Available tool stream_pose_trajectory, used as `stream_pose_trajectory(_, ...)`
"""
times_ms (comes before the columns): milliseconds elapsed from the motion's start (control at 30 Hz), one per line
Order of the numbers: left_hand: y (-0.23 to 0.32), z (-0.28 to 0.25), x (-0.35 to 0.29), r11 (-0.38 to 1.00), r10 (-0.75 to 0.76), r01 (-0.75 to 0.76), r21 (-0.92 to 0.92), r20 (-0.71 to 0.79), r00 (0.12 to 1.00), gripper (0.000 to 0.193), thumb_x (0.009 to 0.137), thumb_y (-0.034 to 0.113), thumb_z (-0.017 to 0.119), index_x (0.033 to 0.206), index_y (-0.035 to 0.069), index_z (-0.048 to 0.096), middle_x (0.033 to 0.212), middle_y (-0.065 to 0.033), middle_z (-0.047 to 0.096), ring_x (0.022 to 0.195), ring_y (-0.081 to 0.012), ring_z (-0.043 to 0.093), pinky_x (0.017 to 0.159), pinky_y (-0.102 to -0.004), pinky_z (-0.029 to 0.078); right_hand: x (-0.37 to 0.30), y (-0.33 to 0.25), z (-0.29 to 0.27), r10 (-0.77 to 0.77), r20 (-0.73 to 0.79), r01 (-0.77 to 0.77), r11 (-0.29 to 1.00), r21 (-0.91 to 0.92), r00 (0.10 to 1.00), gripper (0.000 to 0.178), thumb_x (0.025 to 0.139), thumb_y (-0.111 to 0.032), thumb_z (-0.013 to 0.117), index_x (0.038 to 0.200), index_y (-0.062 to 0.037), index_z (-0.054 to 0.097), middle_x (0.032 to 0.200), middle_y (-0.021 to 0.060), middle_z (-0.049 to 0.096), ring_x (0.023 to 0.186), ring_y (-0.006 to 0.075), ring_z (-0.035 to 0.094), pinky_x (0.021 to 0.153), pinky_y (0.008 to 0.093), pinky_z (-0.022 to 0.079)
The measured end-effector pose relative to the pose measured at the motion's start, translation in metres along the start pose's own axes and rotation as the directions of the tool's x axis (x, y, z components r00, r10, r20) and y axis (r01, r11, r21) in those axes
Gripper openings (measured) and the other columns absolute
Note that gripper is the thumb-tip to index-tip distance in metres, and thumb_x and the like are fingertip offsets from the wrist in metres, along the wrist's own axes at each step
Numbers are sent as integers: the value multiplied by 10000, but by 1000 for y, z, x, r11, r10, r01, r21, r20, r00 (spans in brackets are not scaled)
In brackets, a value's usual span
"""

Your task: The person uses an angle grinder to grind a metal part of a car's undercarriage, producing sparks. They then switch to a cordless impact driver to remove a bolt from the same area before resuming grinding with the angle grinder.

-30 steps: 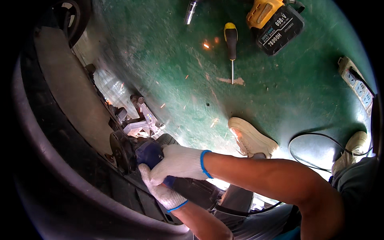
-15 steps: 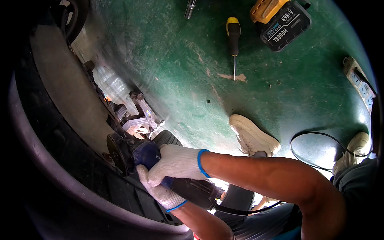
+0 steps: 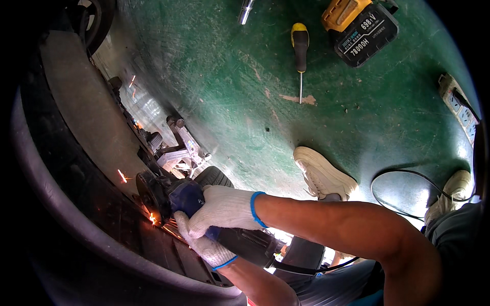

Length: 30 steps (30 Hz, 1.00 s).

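Both my hands wear white knit gloves with blue cuffs and are wrapped round a blue and black angle grinder (image 3: 186, 198). My right hand (image 3: 229, 206) grips its body from above. My left hand (image 3: 201, 247) holds it from below, fingers partly hidden by the tool. The grinder's disc (image 3: 148, 194) meets a long dark curved panel (image 3: 148, 242) at the left. Orange sparks (image 3: 153, 219) fly at the contact, with a few streaks farther off. A pale flat strip (image 3: 84, 107) runs along the panel. The black cord (image 3: 306, 269) leaves the grinder's rear end.
On the green floor lie a yellow-black screwdriver (image 3: 300, 48), a metal socket (image 3: 245, 11) and a yellow tool with a black battery (image 3: 365, 38). A power strip (image 3: 462, 112) and looped cable (image 3: 377, 188) are at right. A jack-like metal frame (image 3: 186, 148) stands beyond the grinder.
Sparks have appeared at the disc and along the panel, where none showed before. The grinder and both hands hold nearly the same place.
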<state>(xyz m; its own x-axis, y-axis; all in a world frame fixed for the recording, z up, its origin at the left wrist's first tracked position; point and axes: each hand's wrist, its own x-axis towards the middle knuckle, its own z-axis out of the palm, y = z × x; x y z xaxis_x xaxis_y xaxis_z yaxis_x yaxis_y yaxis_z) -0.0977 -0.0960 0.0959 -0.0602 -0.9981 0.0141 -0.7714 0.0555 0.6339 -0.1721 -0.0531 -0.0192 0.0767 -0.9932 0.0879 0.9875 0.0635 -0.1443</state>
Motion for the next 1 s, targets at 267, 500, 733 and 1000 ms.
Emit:
stream_pose_trajectory(267,0,5,-7,1000,14,-15,-26,-35,999,578,1082,489,487,1393,9,571,1283,-153,616,1147,-265,636,1030,-456,510,6,9,5,-16,13,15,997,75,1000,463,672,-282,803,986,54,739,887,129,720,833,223,673,770,341,531)
stream_pose_trajectory(500,6,13,-2,998,21,-20,-62,5,1000,571,1079,485,494,1391,13,573,1287,-150,616,1150,-263,636,1032,-453,510,7,9,5,8,13,-9,997,78,1000,450,679,-270,812,985,51,738,880,124,718,820,220,674,744,368,538)
stream_pose_trajectory(733,7,18,-1,995,30,-26,-92,36,999,565,1077,481,500,1388,17,576,1292,-146,617,1154,-262,635,1033,-450,510,-7,-5,-3,23,28,-24,999,23,999,403,700,-265,800,929,61,745,837,132,728,765,223,679,707,375,537)
stream_pose_trajectory(1000,8,24,0,994,28,-23,-104,41,999,557,1073,477,507,1386,21,579,1296,-143,617,1157,-260,634,1035,-446,510,0,-1,-2,13,23,-14,999,37,1000,393,700,-268,805,920,57,774,834,126,732,758,207,676,696,370,529)
